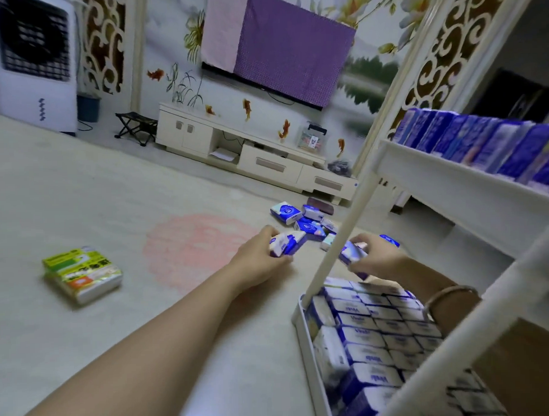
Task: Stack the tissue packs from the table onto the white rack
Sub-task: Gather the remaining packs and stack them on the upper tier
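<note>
- I'm low over a pale, wide surface (117, 194) in a living room, with a covered screen (280, 49) on the far wall and a cream cabinet (249, 152) under it; a white fan unit (31, 60) stands far left.
- Off to my left lies a green-and-yellow pack (82, 275), well apart from everything else, beside a faded pink patch (197, 251).
- My left hand (256, 261) has its fingers curled round a blue-and-white tissue pack (287, 244), lifted just clear of the surface.
- Just beyond it sits the loose pile of tissue packs (304, 219) not yet shelved, near a dark flat case (321, 205).
- A post of the white rack (339, 233) crosses between my hands.
- My right hand (377, 255), bracelet (447, 295) on its wrist, grips a second pack (352, 253) above the lower shelf.
- That lower shelf (306, 340) is already tightly tiled with packs; the upper shelf (452, 176) holds a row standing on edge.
- To do this well, I judge I should carry each pack in flat and square to the rows, bring my left hand round the post rather than into it, and press it down gently so the layer beneath doesn't slide.
</note>
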The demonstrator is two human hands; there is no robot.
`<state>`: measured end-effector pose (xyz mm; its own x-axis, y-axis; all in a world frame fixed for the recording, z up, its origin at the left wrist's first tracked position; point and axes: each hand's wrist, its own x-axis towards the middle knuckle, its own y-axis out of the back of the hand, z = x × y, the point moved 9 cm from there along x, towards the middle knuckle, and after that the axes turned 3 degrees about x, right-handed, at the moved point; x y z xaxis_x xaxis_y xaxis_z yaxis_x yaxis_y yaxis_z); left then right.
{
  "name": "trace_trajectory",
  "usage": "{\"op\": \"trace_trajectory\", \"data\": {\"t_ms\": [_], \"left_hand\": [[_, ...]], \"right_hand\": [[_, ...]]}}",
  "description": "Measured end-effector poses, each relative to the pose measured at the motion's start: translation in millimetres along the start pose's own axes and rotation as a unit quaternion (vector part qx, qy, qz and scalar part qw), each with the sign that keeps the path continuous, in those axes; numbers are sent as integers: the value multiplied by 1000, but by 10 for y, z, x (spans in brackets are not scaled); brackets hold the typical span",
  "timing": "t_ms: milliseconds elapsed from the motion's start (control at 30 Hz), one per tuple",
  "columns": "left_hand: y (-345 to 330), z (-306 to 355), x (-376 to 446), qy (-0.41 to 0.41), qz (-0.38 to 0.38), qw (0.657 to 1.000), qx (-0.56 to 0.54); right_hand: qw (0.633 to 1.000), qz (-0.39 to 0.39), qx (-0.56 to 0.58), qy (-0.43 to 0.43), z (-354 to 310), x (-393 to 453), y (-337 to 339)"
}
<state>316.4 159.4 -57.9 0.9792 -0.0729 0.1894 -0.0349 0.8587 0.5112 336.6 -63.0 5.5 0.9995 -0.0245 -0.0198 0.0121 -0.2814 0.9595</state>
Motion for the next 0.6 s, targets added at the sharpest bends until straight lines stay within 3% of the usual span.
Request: {"op": "trace_trajectory", "data": {"t_ms": [167,367,500,600], "left_hand": [[411,215,-780,22,-8,999,24],[700,1184,-1879,-25,-19,998,46],[723,1780,-2463,-50,-55,997,28],[714,2122,-2764,-68,-68,995,14]], "right_hand": [[996,58,60,40,-212,-740,287],[985,24,171,18,-98,-1864,514],[986,-21,167,-7,54,-2445,601],[982,-36,182,20,87,-2773,732]]}}
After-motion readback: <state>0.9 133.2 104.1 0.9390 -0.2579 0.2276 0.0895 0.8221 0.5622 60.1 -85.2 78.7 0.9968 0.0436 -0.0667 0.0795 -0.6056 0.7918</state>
